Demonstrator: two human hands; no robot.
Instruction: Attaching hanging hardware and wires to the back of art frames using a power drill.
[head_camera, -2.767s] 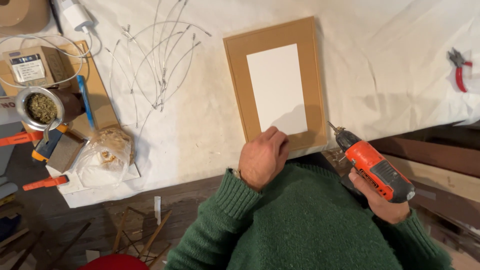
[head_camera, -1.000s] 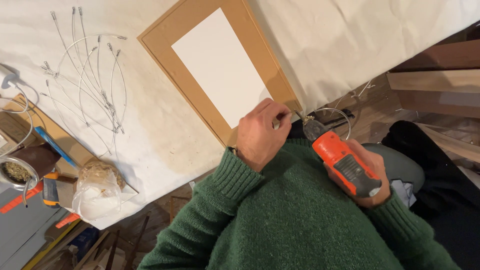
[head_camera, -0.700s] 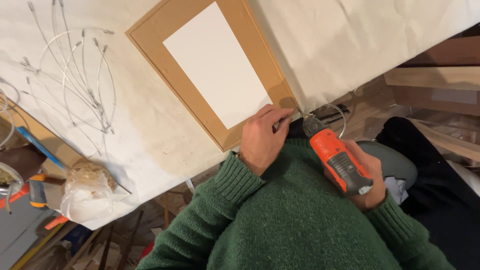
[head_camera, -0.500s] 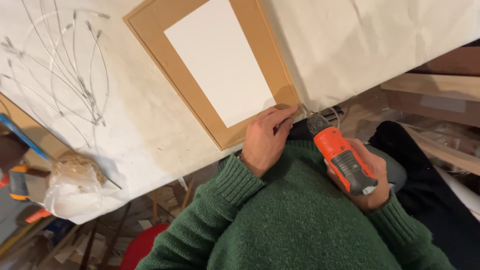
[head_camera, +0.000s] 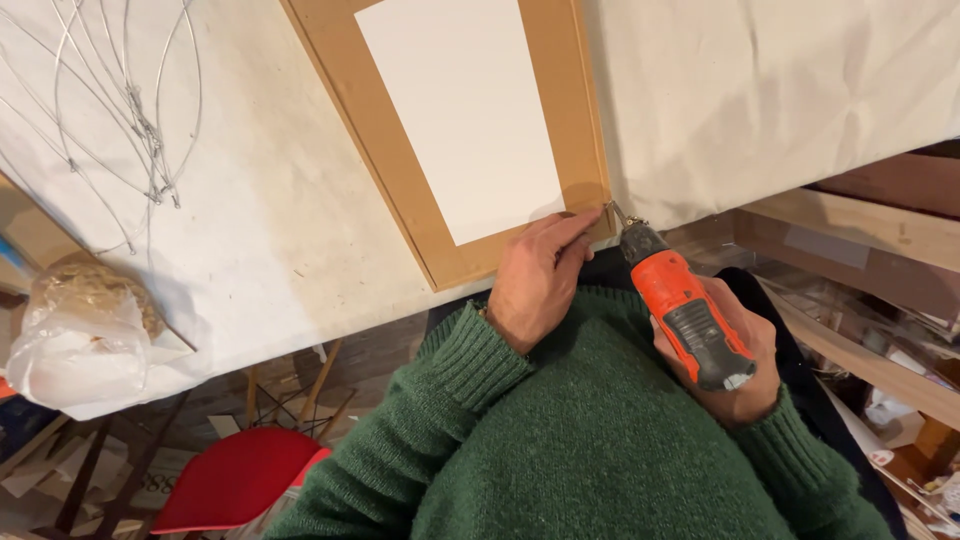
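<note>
Drill (head_camera: 685, 315) tip now at frame (head_camera: 400, 180) corner; bag (head_camera: 75, 335) of fibre

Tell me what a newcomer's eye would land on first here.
The orange drill in the right hand, lower right, its tip at the near corner of a brown frame with a white panel on the cloth-covered table. The left hand presses that corner. A red chair glows at lower left.

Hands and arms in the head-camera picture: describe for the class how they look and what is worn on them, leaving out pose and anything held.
Both arms wear a dark green knitted jumper with thick ribbed cuffs at the wrists. The left hand and right hand are bare: no gloves. No ring or watch shows.
</note>
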